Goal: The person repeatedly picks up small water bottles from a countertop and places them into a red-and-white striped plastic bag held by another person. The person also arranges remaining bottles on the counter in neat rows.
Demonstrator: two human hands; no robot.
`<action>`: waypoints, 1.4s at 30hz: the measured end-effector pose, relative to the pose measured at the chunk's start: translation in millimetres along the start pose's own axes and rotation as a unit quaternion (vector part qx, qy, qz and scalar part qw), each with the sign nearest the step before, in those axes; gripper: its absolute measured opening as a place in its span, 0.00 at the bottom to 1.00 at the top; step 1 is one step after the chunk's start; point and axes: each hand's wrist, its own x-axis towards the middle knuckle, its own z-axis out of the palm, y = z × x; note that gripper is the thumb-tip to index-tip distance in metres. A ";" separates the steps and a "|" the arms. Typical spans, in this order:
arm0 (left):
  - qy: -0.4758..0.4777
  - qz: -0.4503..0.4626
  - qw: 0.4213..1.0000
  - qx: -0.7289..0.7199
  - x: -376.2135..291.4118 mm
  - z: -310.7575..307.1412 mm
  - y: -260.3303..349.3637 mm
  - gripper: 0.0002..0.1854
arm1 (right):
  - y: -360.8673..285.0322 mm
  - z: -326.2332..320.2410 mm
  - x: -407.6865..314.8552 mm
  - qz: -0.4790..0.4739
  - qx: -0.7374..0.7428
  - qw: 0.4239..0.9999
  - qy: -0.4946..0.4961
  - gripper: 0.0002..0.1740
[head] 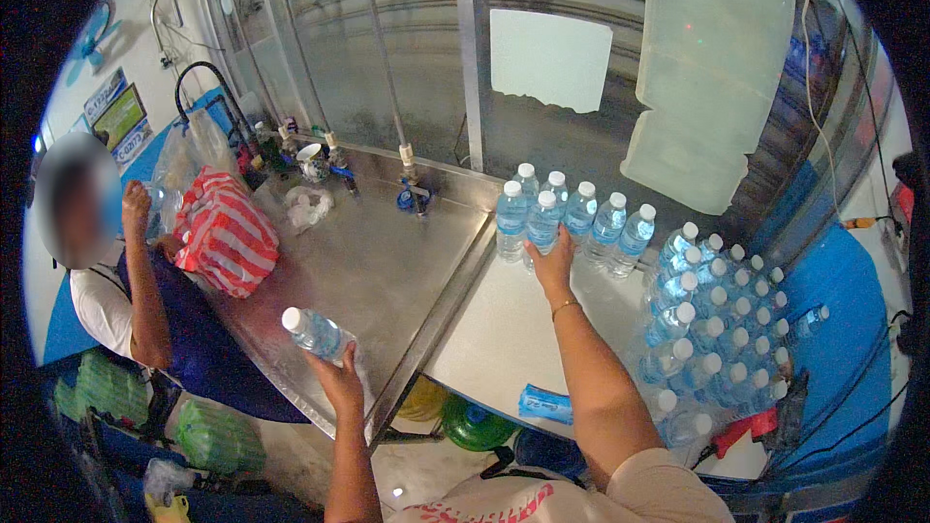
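My left hand is wrapped around a clear plastic water bottle with a white cap, tilted over the steel counter. My right hand grips an upright labelled water bottle at the back of the white table. Several similar bottles with pale blue labels stand around it, among them a capped bottle to its right. Nearer my right forearm, a small stack of blue bottle labels lies at the table's front edge.
Many capped bottles stand grouped at the right. On the left, the steel counter has taps and a red-striped plastic bag. Another person holds a clear container there. Green-wrapped packs sit below.
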 end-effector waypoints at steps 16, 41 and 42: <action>-0.025 0.088 0.994 -0.055 -60.9 31.9 45.6 0.50 | -38.2 -22.6 -116.7 0.021 0.119 0.993 -0.017 0.44; 0.016 -0.024 0.999 -0.022 11.5 3.2 -47.2 0.45 | -21.6 61.8 23.7 -0.024 0.079 0.996 -0.017 0.46; 0.020 -0.020 0.999 -0.022 13.9 4.0 -50.0 0.45 | -24.8 61.2 17.7 -0.020 0.077 0.997 -0.008 0.46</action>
